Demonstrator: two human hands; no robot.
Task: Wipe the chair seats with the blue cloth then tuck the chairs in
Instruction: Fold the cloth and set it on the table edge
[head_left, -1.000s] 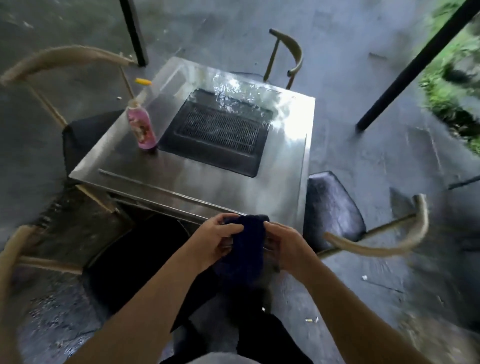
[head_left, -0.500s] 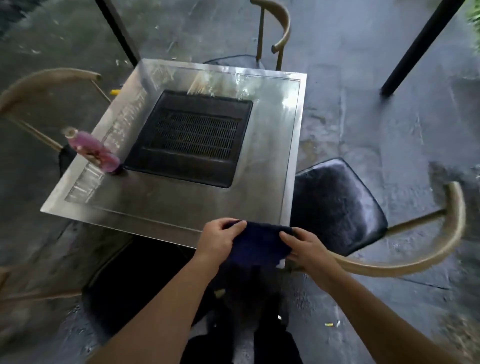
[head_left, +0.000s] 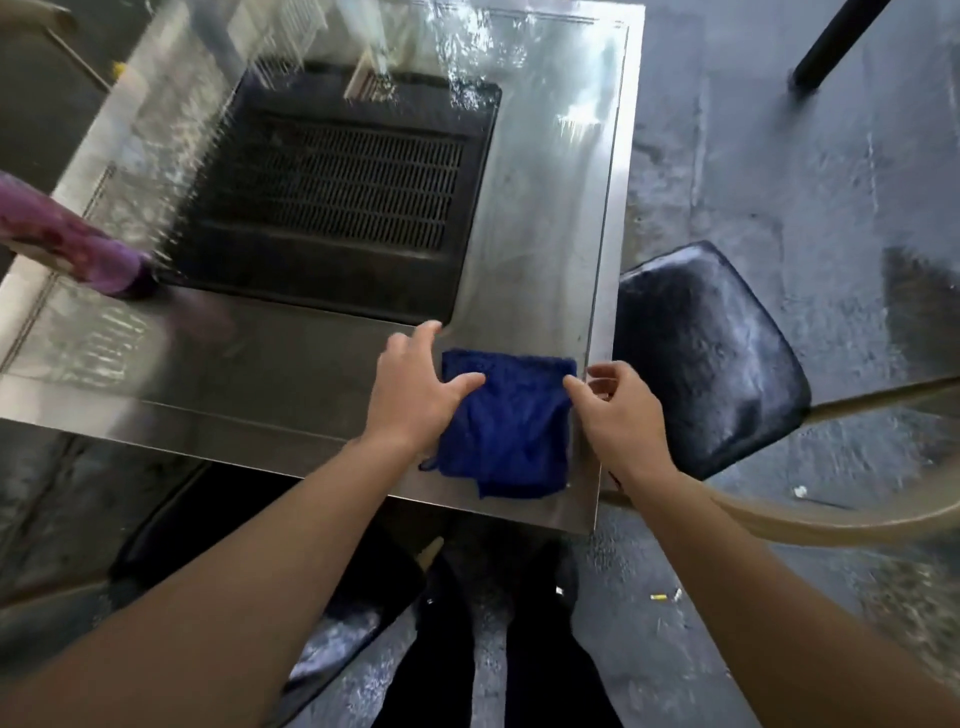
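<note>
The blue cloth (head_left: 506, 423) lies folded on the steel table (head_left: 249, 384), near its front right corner. My left hand (head_left: 415, 389) rests at the cloth's left edge, fingers spread, thumb touching the fabric. My right hand (head_left: 618, 410) is at the cloth's right edge with loosely curled fingers, only the thumb tip meeting it. A chair with a black padded seat (head_left: 711, 364) and a curved tan backrest (head_left: 831, 519) stands to the right, partly out from the table. A second black seat (head_left: 249, 566) sits under the table's front edge beside my legs.
A black grill grate (head_left: 337, 192) fills the table's middle. A pink bottle (head_left: 78, 249) stands blurred at the table's left side. A black pole (head_left: 841, 41) rises at the top right. The floor is wet dark concrete with small litter (head_left: 660, 597).
I have come closer to the table. The cloth, held in both hands in front of the table edge before, now lies flat on the tabletop with both hands loosened from it.
</note>
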